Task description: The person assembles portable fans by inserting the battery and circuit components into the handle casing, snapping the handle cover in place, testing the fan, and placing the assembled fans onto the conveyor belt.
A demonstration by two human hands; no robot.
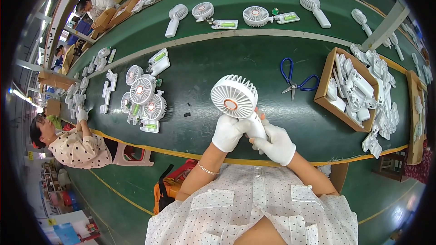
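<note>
A white handheld fan [234, 96] with an orange ring at its hub is held over the near edge of the green table. My left hand [229, 133], in a white glove, is closed round the upper handle, just below the fan's head. From the other side my right hand [276, 144], also gloved with some fingertips bare, grips the handle lower down. The palm-side fingers are partly hidden behind the handle. Blue-handled cutters [294, 85] lie spread on the table beyond my right hand. To the left sits a cluster of opened fans [142, 89] with green batteries in their handles.
At the right stands a cardboard box [323, 91] full of white casing parts, with more white casings [384, 104] heaped beside it. Across the far belt [281, 34] lie several fans, some opened. A co-worker [77, 147] sits at the left. Small black pieces [187, 114] lie mid-table.
</note>
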